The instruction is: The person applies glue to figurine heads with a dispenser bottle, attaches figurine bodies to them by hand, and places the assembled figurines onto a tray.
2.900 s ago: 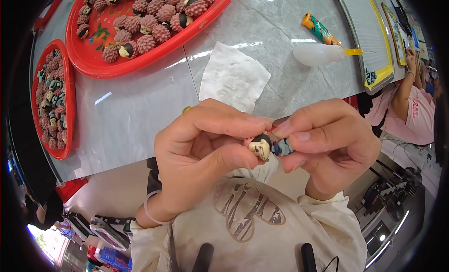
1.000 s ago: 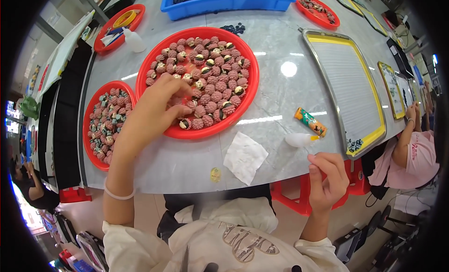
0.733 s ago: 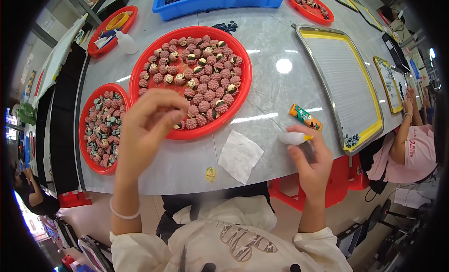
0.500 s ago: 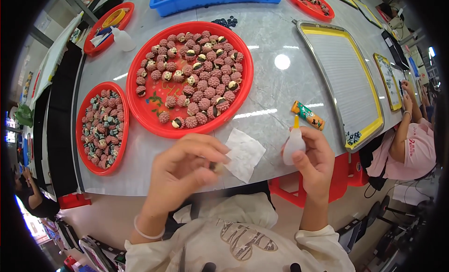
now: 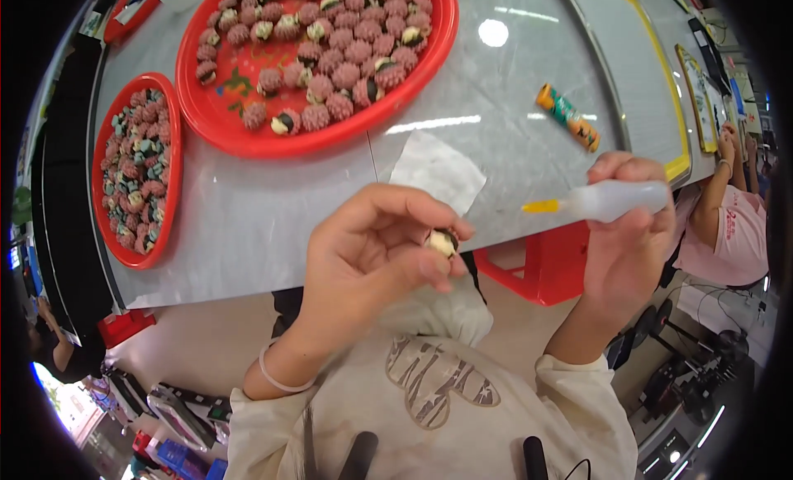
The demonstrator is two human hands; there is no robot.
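Between the thumb and fingers of my left hand [image 5: 351, 265] is a small bumpy figure [image 5: 443, 244], cream and black on the side that shows; the rest of it is covered by fingers. My right hand [image 5: 621, 257] grips a white squeeze bottle [image 5: 618, 201] lying on its side, its yellow nozzle pointing left toward the figure, with a gap between them. Just past my left hand, a white tissue [image 5: 439, 170] lies on the table. Beyond it, a large red tray [image 5: 310, 147] holds several pink bumpy figures with cream and black parts.
A smaller red tray [image 5: 171, 201] at left holds pink pieces and grey-blue ones. An orange and green tube [image 5: 568, 116] lies on the grey table [image 5: 273, 211]. A metal-framed tray [image 5: 595, 38] is at right, a red stool [image 5: 541, 273] below the edge. Another person [image 5: 727, 224] works at far right.
The view has tilted down and closer. My right hand has turned the bottle from upright to sideways, nozzle leftward. My left hand still holds the figure, now showing more clearly.
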